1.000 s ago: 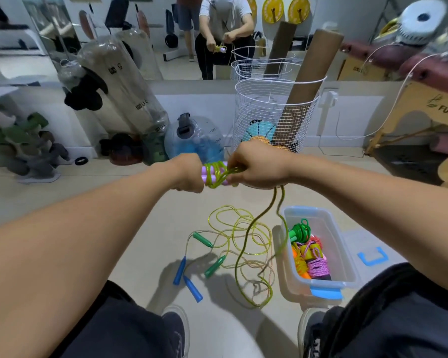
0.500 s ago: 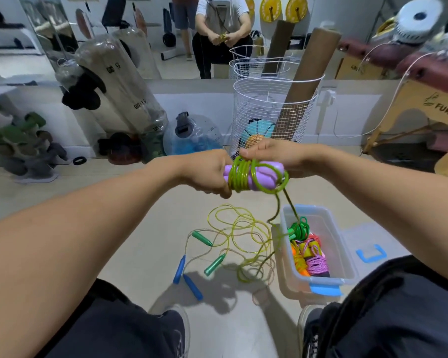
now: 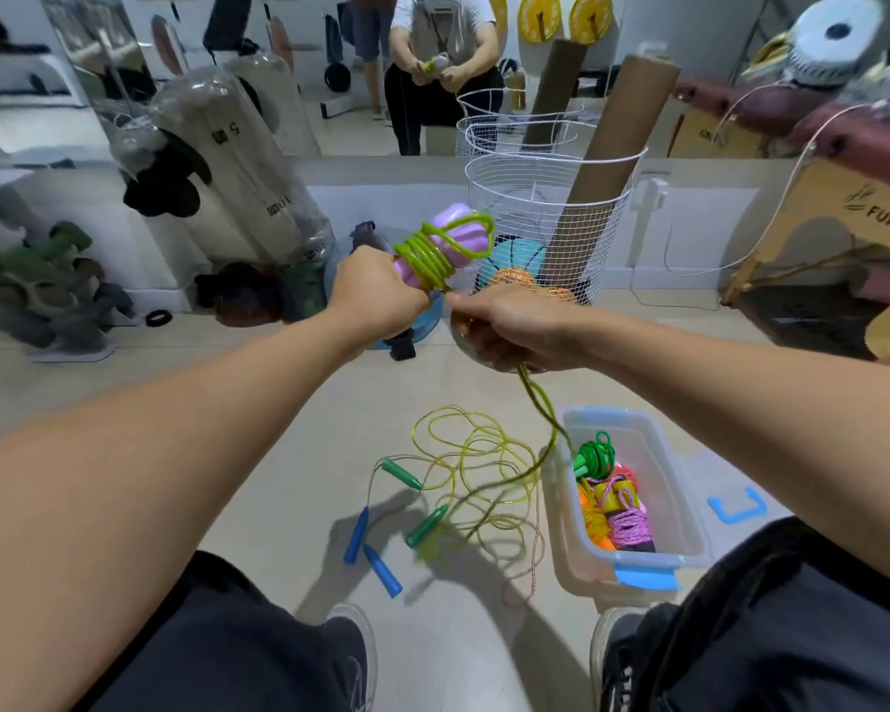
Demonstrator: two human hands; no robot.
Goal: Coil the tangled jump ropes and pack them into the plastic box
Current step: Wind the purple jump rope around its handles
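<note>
Clear plastic box (image 3: 682,516) sat on the floor to the right, lid off, blue latch at its near end. Inside it were coiled ropes: a green bundle (image 3: 596,454) at the far end, an orange one (image 3: 593,516) and a pink braided one (image 3: 630,524) nearer. White wire basket (image 3: 540,197) stood by the wall and held a tall cardboard tube (image 3: 607,167), a teal ball and an orange ball.

Left hand (image 3: 381,295) was curled round the lower end of the purple handles (image 3: 445,238), held together and tilted up to the right. Green rope (image 3: 427,256) was wound round the handles in several tight turns, glossy, thin plastic cord. Right hand (image 3: 504,326) was closed on the same rope just below the handles; fingers hidden, so exact pinch could not be told. The free length hung from the right hand down toward the box's near-left wall.

On the floor between the feet and the box lay a loose yellow-green rope tangle (image 3: 476,465), translucent cord, with two green tapered handles (image 3: 425,524) and two blue ones (image 3: 381,570) just beside it.
</note>
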